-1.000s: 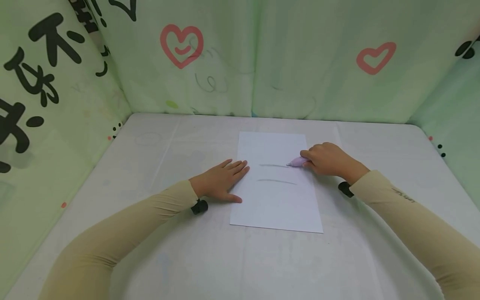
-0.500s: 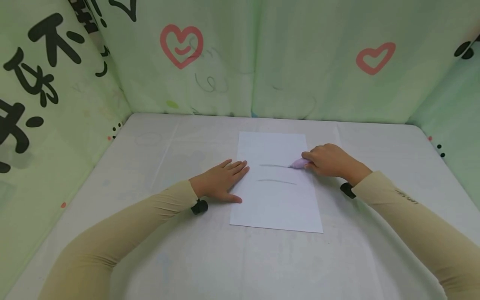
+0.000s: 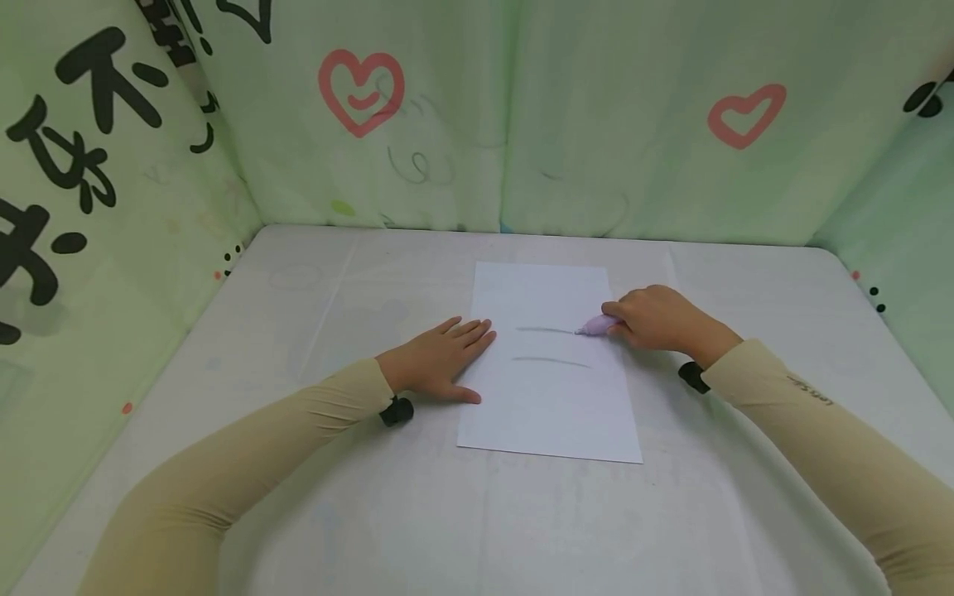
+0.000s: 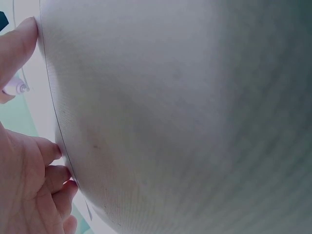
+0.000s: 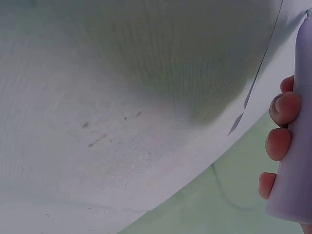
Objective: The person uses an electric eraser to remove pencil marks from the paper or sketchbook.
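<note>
A: How far are you with the drawing on the sheet of paper (image 3: 550, 389)?

B: You have two grey lines on it. The lower line (image 3: 550, 361) looks finished; it runs across the middle of the sheet. The upper line (image 3: 544, 329) lies a little farther from you, and the tip of the lilac pen (image 3: 596, 324) touches its right end, so I judge this stroke is at its end or nearly.

A: And what is the state of each grip?

B: Your right hand (image 3: 656, 319) is closed around the pen; in the right wrist view the fingers (image 5: 282, 109) curl round the lilac barrel (image 5: 295, 161). Your left hand (image 3: 441, 358) lies flat, with straight fingers. It presses on the left edge of the sheet and partly on the bench (image 3: 298, 331), and it holds nothing. In the left wrist view the fingertips (image 4: 58, 168) sit just at the paper edge.

A: Where does the sheet lie?

B: In the middle of the white bench, its long side going away from you, between your two hands. The green cloth walls (image 3: 633, 149) with red hearts stand behind it, well apart.

A: What is left, you think?

B: The part of the sheet near you and the far part above the upper line are both bare. If more lines are wanted, there is room for them; I cannot tell how many.
</note>
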`<action>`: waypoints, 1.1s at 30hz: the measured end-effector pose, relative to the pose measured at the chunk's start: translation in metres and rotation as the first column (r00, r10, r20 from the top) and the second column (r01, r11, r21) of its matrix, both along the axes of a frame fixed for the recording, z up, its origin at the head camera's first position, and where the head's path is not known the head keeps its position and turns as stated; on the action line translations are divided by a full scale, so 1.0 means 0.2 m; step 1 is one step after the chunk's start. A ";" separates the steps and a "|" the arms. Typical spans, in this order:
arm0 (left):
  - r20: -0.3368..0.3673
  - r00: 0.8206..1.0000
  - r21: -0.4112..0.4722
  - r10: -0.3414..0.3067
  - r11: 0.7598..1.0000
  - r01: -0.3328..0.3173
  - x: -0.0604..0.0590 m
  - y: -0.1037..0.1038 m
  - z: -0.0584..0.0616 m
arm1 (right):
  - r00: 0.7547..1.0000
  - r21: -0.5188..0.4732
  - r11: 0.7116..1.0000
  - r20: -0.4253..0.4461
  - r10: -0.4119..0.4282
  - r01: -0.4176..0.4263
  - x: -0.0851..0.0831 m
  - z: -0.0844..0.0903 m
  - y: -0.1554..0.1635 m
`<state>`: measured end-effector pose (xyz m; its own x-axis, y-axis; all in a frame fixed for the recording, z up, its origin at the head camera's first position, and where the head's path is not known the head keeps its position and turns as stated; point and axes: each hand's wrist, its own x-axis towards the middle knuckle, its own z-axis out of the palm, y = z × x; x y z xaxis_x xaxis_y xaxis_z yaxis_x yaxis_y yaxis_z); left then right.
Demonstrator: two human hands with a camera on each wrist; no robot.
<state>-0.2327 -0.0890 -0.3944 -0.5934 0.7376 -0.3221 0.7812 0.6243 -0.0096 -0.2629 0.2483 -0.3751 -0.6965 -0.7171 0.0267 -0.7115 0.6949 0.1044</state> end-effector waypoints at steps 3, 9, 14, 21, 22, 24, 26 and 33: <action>0.002 1.000 0.007 0.001 1.000 -0.001 0.00 0.00 0.00 | 1.000 -0.002 1.000 0.000 0.005 -0.005 0.00 0.00 -0.01; -0.001 1.000 -0.006 0.004 1.000 -0.004 0.00 0.00 -0.01 | 1.000 -0.008 1.000 -0.006 0.011 -0.011 0.00 0.00 -0.02; -0.006 1.000 -0.003 0.000 1.000 0.000 0.00 0.00 -0.01 | 1.000 0.007 1.000 0.005 -0.001 0.001 -0.01 0.00 -0.02; -0.008 1.000 0.000 -0.004 1.000 0.004 0.00 0.00 -0.01 | 1.000 0.005 1.000 0.002 0.009 -0.009 -0.02 -0.01 -0.02; -0.007 1.000 0.002 -0.004 1.000 0.004 0.00 0.00 -0.01 | 1.000 0.005 1.000 -0.001 0.009 -0.009 -0.02 -0.01 -0.02; -0.007 1.000 -0.009 -0.002 1.000 0.002 0.00 0.00 -0.01 | 1.000 0.007 1.000 -0.005 0.010 -0.010 -0.02 -0.01 -0.02; -0.006 1.000 -0.009 -0.001 1.000 0.001 0.00 0.00 -0.01 | 1.000 0.006 1.000 0.002 0.010 -0.010 -0.02 0.00 -0.01; -0.011 1.000 -0.011 -0.006 1.000 0.005 0.00 0.00 -0.01 | 1.000 0.009 1.000 0.004 0.010 -0.010 -0.01 0.00 -0.01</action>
